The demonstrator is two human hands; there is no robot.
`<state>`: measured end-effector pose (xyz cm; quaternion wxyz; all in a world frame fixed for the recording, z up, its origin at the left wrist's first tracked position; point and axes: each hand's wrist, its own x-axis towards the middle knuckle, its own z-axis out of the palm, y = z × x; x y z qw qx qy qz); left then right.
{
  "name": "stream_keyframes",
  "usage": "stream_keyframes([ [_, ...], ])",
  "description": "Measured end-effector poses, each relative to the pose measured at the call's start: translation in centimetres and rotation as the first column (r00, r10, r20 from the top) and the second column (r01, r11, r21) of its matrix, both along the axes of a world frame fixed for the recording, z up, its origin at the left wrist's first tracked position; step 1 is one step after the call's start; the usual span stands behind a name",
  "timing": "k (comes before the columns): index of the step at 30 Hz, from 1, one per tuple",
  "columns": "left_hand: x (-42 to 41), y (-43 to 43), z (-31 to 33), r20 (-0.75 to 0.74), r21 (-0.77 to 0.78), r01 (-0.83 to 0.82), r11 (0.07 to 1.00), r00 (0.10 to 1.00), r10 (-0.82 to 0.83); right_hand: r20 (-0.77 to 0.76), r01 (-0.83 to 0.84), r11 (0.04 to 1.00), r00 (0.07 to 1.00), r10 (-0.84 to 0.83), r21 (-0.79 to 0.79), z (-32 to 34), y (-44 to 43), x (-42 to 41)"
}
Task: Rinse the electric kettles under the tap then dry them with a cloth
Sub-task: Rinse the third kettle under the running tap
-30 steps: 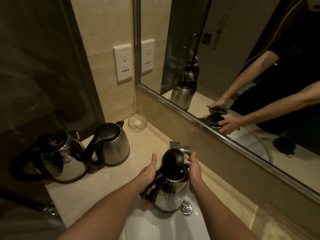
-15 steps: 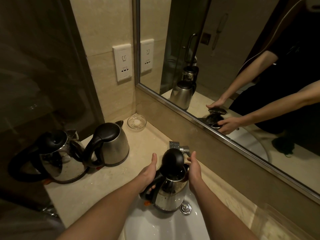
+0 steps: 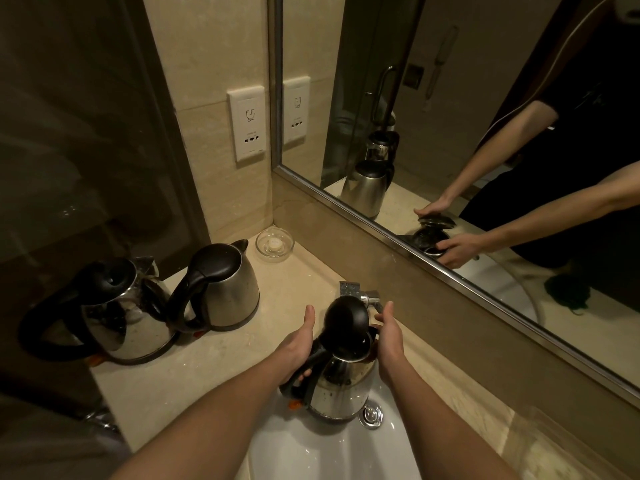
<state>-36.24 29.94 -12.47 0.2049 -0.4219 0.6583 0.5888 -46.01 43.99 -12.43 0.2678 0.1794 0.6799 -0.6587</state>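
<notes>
A steel electric kettle [image 3: 341, 386] stands in the white sink [image 3: 329, 452], just below the chrome tap [image 3: 360, 292]. Its black lid [image 3: 346, 317] is swung open and upright. My left hand [image 3: 298, 344] grips the kettle's black handle. My right hand [image 3: 389, 337] is cupped against the kettle's right side near the rim, thumb up. I cannot see any water running. Two more steel kettles with black lids stand on the counter to the left, one nearer the sink [image 3: 228, 289] and one at the far left [image 3: 121, 317]. No cloth shows on the counter.
A chrome drain plug [image 3: 371, 414] lies beside the kettle's base. A small glass dish [image 3: 274, 244] sits in the back corner under a wall socket [image 3: 247, 126]. A large mirror [image 3: 485, 133] runs along the right wall. A dark glass panel closes the left side.
</notes>
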Motion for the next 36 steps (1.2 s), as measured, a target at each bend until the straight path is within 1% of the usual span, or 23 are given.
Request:
stream_keyframes([
  [10,0.1,0.0,0.3,0.018,-0.025,0.019,0.999,1.0,-0.019,-0.009,-0.003,1.0,1.0,0.003,-0.016,0.3,0.0,0.1],
  [14,0.2,0.3,0.5,0.007,-0.049,0.003,0.999,1.0,-0.003,-0.004,-0.005,1.0,1.0,0.005,-0.008,0.5,-0.1,0.1],
  [26,0.1,0.3,0.1,-0.016,-0.007,-0.006,1.0,1.0,0.006,0.0,0.0,1.0,1.0,0.0,0.001,0.9,-0.1,0.3],
  [36,0.1,0.2,0.6,-0.017,-0.005,-0.02,1.0,1.0,0.019,-0.003,-0.006,1.0,1.0,0.006,-0.01,1.7,-0.1,0.7],
])
